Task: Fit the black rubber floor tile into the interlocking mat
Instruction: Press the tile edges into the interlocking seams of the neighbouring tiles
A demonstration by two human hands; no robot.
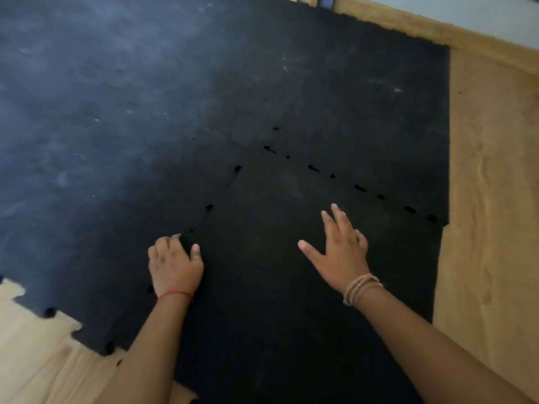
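Note:
The black rubber floor tile (pixel 262 272) lies flat in the near middle, set against the interlocking mat (pixel 131 118) that covers the floor to the left and beyond. Small dark gaps show along the tile's left seam (pixel 208 207) and its far seam (pixel 361 188), where the teeth are not fully seated. My left hand (pixel 174 265) rests on the left seam with its fingers curled down onto the edge. My right hand (pixel 339 252) lies flat and spread on the tile's surface, holding nothing.
Bare wooden floor (pixel 490 199) runs along the right of the mat, with a wooden skirting board (pixel 423 27) and pale wall behind. More wood floor (pixel 32 345) shows at the near left, beside the mat's toothed edge (pixel 49 312).

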